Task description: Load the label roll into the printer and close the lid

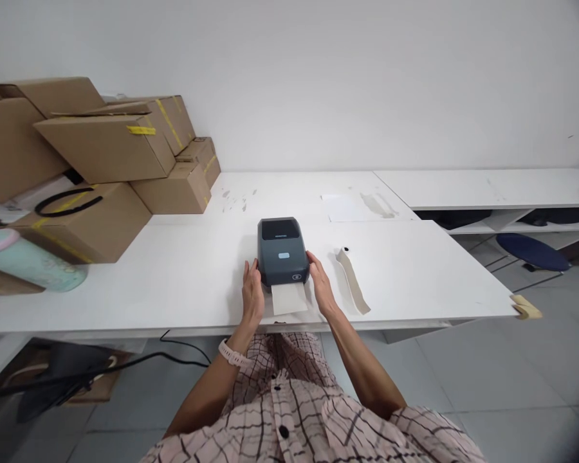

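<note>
A dark grey label printer (282, 263) sits on the white table near its front edge, with a blank label strip (288, 299) sticking out of its front. My left hand (253, 294) is against the printer's left front side, fingers fairly straight. On the opposite side my right hand (321, 287) holds the right front corner, so the printer is between both palms. To the right of that hand lies a small paper roll (346, 251) with a curling tail trailing toward the table's front edge. The fingertips behind the printer's sides are partly hidden.
Cardboard boxes (110, 148) are stacked at the left, a black band (67, 204) on one. A mint tumbler (33, 260) lies tilted at the far left. White paper sheets (350, 208) lie toward the back. A blue stool (533, 251) stands right; black cables (139, 360) hang below.
</note>
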{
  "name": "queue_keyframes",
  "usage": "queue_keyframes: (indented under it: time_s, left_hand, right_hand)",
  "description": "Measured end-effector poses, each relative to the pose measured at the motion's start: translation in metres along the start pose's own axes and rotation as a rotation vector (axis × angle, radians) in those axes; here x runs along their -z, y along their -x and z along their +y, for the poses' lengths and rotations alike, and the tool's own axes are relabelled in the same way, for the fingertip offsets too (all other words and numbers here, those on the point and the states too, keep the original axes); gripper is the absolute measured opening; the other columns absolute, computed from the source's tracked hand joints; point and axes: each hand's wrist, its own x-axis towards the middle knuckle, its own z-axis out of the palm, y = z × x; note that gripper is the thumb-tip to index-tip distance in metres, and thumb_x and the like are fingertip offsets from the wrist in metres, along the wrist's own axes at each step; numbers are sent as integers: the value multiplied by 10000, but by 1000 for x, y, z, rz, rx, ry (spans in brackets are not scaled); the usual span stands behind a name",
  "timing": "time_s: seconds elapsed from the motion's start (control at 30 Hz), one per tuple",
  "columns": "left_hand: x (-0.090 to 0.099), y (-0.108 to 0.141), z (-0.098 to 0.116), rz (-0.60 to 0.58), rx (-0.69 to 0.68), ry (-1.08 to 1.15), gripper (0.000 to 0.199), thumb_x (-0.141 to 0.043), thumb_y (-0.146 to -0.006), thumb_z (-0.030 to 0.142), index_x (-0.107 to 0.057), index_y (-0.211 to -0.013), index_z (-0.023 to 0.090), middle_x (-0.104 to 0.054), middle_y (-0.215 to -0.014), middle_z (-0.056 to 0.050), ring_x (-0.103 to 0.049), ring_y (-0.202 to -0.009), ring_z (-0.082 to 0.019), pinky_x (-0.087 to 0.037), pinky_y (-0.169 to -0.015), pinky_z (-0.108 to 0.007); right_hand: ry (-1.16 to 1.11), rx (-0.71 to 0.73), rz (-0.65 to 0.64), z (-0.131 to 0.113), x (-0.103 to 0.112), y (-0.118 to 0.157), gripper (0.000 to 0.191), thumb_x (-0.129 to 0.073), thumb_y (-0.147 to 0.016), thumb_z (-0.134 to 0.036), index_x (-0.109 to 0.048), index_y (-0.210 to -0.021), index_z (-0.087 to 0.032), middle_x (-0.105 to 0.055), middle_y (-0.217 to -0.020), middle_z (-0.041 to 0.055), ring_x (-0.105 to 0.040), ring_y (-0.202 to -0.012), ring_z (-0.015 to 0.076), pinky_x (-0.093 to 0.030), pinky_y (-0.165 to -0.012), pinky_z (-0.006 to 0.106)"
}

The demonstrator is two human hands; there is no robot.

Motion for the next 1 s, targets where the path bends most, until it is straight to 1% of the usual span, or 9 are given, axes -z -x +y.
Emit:
queue_keyframes:
  time_s: [0.13,0.3,0.43,0.53,0.63,0.73,0.83,0.9,1.0]
  left_hand:
    - [0,-21,22,-25,-81,51,627,-360,-949,630,-506,-1441,269,-219,-1659,-11,-241,-1515,-241,-249,-1225,-346]
    - [-1,-74,37,-74,-226,2,521,-516,-934,468,-519,-1418,275,-458,-1538,-41,-380,-1443,-228,-317,-1183,-365]
    - [0,-100,17,34,-48,-198,519,-626,-831,334,-585,-1325,180,-628,-1274,-127,-601,-1149,-233,-474,-981,-356]
    - [0,-104,2,7,63,-335,529,-680,-765,344,-615,-1264,181,-656,-1025,-77,-631,-890,-190,-493,-799,-304]
    - [-2,-106,-1,-57,89,-419,512,-663,-755,319,-611,-1247,184,-622,-813,-17,-602,-743,-168,-449,-681,-269]
    - [-4,-113,4,-116,120,-500,519,-638,-735,250,-596,-1245,165,-608,-726,-6,-599,-700,-186,-416,-628,-271]
    - [-6,-121,7,-138,130,-561,490,-647,-692,202,-616,-1178,155,-641,-765,-30,-621,-747,-210,-412,-631,-275]
    - [-7,-124,6,-133,124,-584,451,-640,-685,190,-627,-1135,160,-657,-799,-42,-628,-770,-218,-409,-636,-275]
    - [-9,-126,4,-140,97,-607,414,-606,-704,182,-625,-1118,170,-662,-811,-41,-627,-769,-217,-398,-632,-275]
  right_hand:
    - [18,83,-7,-21,3,-19,628,-378,-959,-661,-448,-1470,-302,-412,-1573,21,-335,-1473,235,-214,-1242,433]
    - [106,193,-28,-58,-7,-78,802,-350,-921,-735,-212,-1576,-293,-235,-1652,51,-265,-1505,269,-182,-1239,496]
    - [264,280,25,-71,-18,-130,859,-326,-901,-767,-163,-1584,-273,-273,-1633,93,-255,-1502,314,-181,-1213,564]
    - [378,309,38,-73,-21,-159,856,-302,-920,-739,-169,-1580,-209,-352,-1587,152,-302,-1472,342,-218,-1186,586]
    - [502,373,41,-77,-20,-174,816,-339,-937,-687,-158,-1573,-208,-382,-1565,160,-315,-1456,354,-264,-1155,602]
    - [634,560,85,-84,-19,-170,768,-428,-942,-602,-180,-1561,-222,-318,-1601,142,-281,-1466,354,-295,-1141,591]
    - [746,658,-115,-87,-21,-157,611,-509,-938,-425,-361,-1487,-202,-500,-1476,137,-450,-1347,323,-383,-1098,512]
    - [860,598,-376,-83,-26,-151,561,-580,-892,-312,-454,-1426,-193,-601,-1363,125,-533,-1259,313,-442,-1040,466]
    - [1081,425,-681,-70,-38,-153,704,-689,-807,-269,-424,-1455,-190,-581,-1393,142,-522,-1292,341,-457,-1019,450]
